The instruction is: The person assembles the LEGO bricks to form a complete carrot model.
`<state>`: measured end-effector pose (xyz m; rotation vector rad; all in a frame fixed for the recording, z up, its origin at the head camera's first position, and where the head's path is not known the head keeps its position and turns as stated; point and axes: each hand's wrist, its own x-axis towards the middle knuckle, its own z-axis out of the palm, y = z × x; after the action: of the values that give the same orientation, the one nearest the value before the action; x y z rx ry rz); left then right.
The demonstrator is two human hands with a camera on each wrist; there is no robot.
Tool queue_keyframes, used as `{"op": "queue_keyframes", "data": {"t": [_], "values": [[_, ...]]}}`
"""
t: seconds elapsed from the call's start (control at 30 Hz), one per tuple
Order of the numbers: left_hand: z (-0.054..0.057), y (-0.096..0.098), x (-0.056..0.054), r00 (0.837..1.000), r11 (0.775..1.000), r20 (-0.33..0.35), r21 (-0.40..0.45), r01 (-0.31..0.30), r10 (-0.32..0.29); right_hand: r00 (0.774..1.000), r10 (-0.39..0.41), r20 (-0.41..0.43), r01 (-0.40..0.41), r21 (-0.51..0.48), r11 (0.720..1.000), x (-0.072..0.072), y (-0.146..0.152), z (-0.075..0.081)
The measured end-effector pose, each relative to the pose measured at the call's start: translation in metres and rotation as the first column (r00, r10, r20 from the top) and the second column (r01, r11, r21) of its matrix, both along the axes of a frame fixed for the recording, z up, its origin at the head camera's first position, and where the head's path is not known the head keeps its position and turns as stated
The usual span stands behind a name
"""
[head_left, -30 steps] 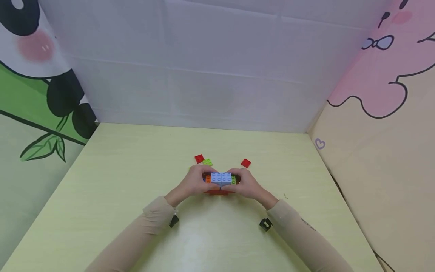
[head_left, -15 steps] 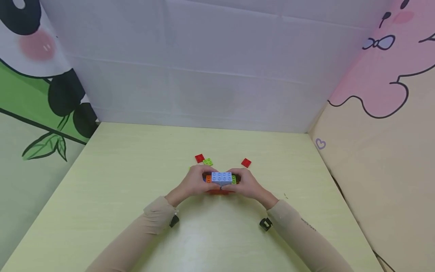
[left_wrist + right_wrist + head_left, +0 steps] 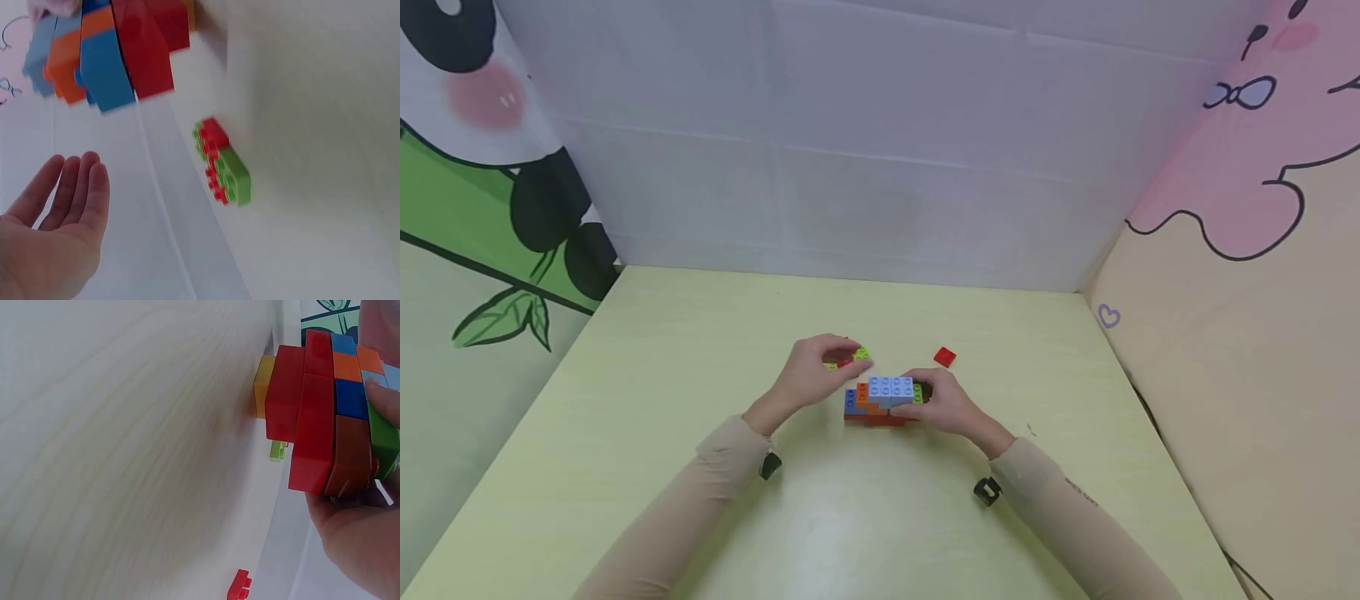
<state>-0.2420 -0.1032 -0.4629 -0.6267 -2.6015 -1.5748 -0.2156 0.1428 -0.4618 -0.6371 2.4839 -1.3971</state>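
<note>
A block model (image 3: pixel 872 410) of toy building bricks stands on the table, red at the bottom, with blue, orange and light blue bricks (image 3: pixel 891 388) above. My right hand (image 3: pixel 950 404) grips its right end, thumb in front and fingers behind. In the right wrist view the red bricks (image 3: pixel 314 434), a brown brick (image 3: pixel 350 453) and a green one (image 3: pixel 383 439) show near that hand. My left hand (image 3: pixel 808 371) holds nothing; its fingers (image 3: pixel 94 194) are extended, apart from the model. Loose green (image 3: pixel 240 178) and red bricks (image 3: pixel 214 132) lie close to it, partly hidden in the head view.
A single red brick (image 3: pixel 945 357) lies behind the model to the right. The pale wooden table (image 3: pixel 715 333) meets a white cloth wall (image 3: pixel 850 192) at the back. Painted side panels (image 3: pixel 1225 333) flank it. A small black device (image 3: pixel 771 466) sits at my left wrist.
My left hand has let go of the model's left end and moved back and left toward the loose bricks, uncovering blue and orange bricks. The right hand keeps its grip with little movement.
</note>
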Motion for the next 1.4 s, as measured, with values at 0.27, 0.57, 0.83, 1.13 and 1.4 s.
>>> {"op": "queue_keyframes", "data": {"t": [0.27, 0.57, 0.83, 1.13, 1.4], "values": [[-0.01, -0.024, -0.021, 0.994, 0.982, 0.022, -0.16, -0.104, 0.109, 0.999, -0.025, 0.028, 0.024, 0.027, 0.999, -0.009, 0.006, -0.015], [-0.032, -0.033, -0.031, 0.979, 0.929, 0.145, -0.359, -0.085, 0.146, 0.999, -0.016, 0.037, 0.015, 0.029, 0.999, -0.009, 0.007, -0.014], [-0.044, -0.03, -0.039, 0.985, 0.906, 0.14, -0.422, -0.032, 0.1, 0.999, -0.034, 0.037, 0.032, 0.05, 0.998, -0.008, 0.004, -0.012], [-0.04, -0.017, -0.042, 0.99, 0.87, 0.129, -0.492, 0.012, 0.059, 0.999, -0.022, 0.04, 0.02, 0.051, 0.999, -0.008, 0.005, -0.011], [-0.042, -0.004, -0.045, 0.995, 0.825, 0.099, -0.563, 0.044, 0.014, 1.0, 0.007, 0.03, -0.008, 0.034, 0.999, -0.01, 0.008, -0.015]]}}
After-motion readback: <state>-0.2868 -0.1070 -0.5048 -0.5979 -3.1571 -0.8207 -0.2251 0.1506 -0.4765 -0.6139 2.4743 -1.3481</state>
